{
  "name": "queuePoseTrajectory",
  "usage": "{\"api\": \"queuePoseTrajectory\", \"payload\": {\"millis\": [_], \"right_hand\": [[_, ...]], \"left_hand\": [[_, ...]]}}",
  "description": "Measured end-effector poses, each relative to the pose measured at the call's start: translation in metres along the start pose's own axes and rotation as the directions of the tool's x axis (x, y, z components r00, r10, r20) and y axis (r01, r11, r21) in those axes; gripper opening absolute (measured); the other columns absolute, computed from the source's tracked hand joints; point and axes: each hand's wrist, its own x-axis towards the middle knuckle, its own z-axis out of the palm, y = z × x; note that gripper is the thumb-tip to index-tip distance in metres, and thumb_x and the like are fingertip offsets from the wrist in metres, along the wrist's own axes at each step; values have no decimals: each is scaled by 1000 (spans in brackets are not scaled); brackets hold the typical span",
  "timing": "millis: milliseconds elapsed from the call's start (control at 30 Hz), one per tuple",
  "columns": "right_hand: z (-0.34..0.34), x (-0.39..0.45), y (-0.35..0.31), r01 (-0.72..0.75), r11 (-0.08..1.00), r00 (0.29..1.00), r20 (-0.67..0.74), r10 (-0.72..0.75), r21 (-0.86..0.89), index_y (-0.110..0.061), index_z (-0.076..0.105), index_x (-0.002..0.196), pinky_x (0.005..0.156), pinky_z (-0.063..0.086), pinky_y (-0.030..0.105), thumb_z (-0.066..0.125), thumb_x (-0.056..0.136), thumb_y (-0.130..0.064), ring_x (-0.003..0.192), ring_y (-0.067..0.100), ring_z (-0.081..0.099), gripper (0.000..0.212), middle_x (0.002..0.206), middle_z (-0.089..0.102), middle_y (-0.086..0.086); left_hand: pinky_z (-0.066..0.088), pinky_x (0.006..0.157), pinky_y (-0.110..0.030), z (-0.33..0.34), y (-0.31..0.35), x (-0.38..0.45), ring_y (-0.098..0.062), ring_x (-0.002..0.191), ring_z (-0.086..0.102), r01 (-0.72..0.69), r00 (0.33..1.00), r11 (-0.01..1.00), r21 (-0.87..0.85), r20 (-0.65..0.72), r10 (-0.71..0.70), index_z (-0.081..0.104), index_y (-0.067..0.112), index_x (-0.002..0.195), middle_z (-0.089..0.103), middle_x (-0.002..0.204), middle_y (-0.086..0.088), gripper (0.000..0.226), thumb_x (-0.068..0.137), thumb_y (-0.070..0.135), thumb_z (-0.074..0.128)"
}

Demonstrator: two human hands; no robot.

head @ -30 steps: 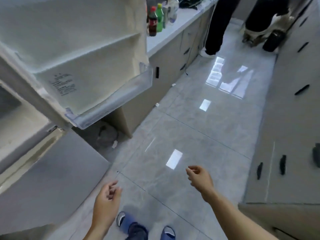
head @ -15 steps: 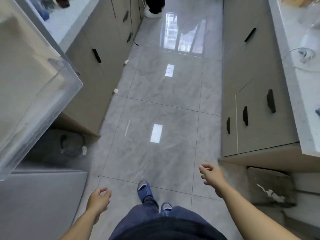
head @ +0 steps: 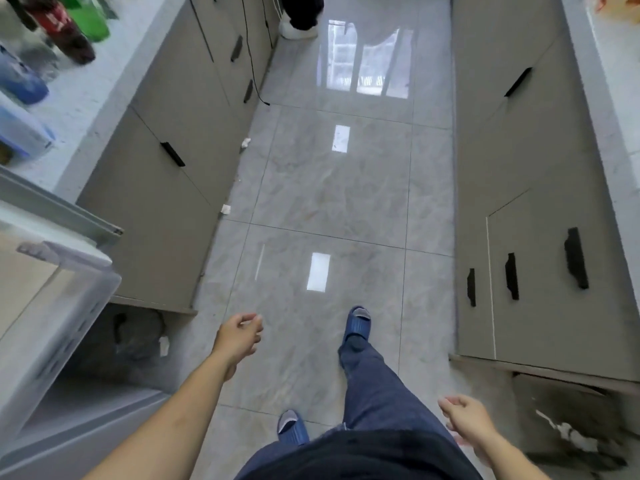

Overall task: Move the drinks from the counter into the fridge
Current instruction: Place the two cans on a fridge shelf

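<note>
Several drinks stand on the white counter [head: 104,81] at the top left: a dark cola bottle [head: 65,32] with a red label, a green bottle [head: 88,19] behind it, and a blurred blue-labelled bottle [head: 20,81]. The open fridge door's clear shelf bin [head: 59,306] fills the lower left. My left hand [head: 239,336] hangs over the floor with loosely curled fingers and holds nothing. My right hand [head: 465,420] is low at the right, also relaxed and empty. Both hands are well away from the drinks.
Grey cabinets with black handles [head: 173,157] line both sides of a glossy tiled aisle [head: 339,188]. Another person's legs [head: 301,15] stand at the far end. A plastic box [head: 20,136] sits on the left counter. My blue slippers [head: 356,323] are mid-step.
The view has swung away from the fridge and down the aisle. I have stepped forward, my left hand has swung forward and up, and the counter drinks have come closer at the top left.
</note>
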Motion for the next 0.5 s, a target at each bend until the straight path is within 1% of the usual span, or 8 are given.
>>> {"api": "queuePoseTrajectory", "payload": {"millis": [67, 133, 167, 233, 333, 400, 500], "right_hand": [[-13, 24, -41, 20, 999, 999, 25, -19, -43, -8, 66, 95, 62, 48, 30, 67, 91, -22, 71, 25, 58, 15, 83, 68, 11], [-24, 44, -93, 52, 995, 997, 54, -47, -80, -8, 67, 89, 55, 45, 28, 69, 89, -21, 63, 24, 53, 14, 75, 66, 10], [-28, 54, -124, 81, 991, 995, 69, -74, -105, -8, 68, 87, 52, 42, 26, 69, 89, -22, 60, 23, 51, 14, 71, 63, 9], [-29, 73, -193, 174, 975, 980, 118, -158, -139, -8, 68, 90, 49, 39, 24, 69, 89, -24, 59, 23, 50, 16, 71, 62, 7], [-25, 86, -296, 333, 931, 934, 193, -302, -153, -13, 66, 94, 53, 42, 27, 67, 91, -26, 64, 21, 53, 13, 75, 61, 4], [-15, 85, -360, 419, 893, 895, 239, -377, -161, -15, 68, 90, 55, 45, 29, 67, 90, -25, 63, 21, 53, 11, 68, 58, 1], [9, 84, -443, 513, 842, 837, 317, -446, -169, -16, 69, 90, 56, 44, 31, 67, 88, -27, 60, 20, 51, 11, 64, 56, -1]], "left_hand": [[49, 72, -34, 4, 19, 10, -24, 82, 61, 33, 999, 999, -21, -33, -34, 59, 14, 110, 67, 101, -10, 16, 98, 25, 58], [49, 68, -32, 6, 29, 14, -23, 79, 61, 93, 991, 995, -46, -92, -97, 61, 14, 109, 68, 98, -10, 16, 98, 25, 58], [49, 66, -31, 7, 31, 16, -23, 77, 61, 111, 985, 992, -67, -125, -119, 62, 14, 108, 69, 96, -9, 16, 98, 25, 59], [48, 64, -29, 11, 41, 21, -23, 74, 60, 150, 969, 982, -115, -178, -169, 64, 11, 105, 70, 93, -9, 17, 97, 25, 60], [46, 64, -29, 17, 56, 28, -23, 73, 58, 199, 946, 960, -198, -217, -241, 64, 11, 100, 70, 93, -10, 15, 97, 25, 60], [46, 65, -29, 22, 65, 31, -24, 74, 58, 217, 932, 946, -242, -238, -275, 64, 11, 99, 70, 94, -12, 15, 97, 25, 59], [41, 59, -26, 26, 80, 42, -24, 66, 54, 220, 904, 919, -326, -286, -318, 65, 8, 92, 69, 85, -13, 13, 95, 19, 61]]}}
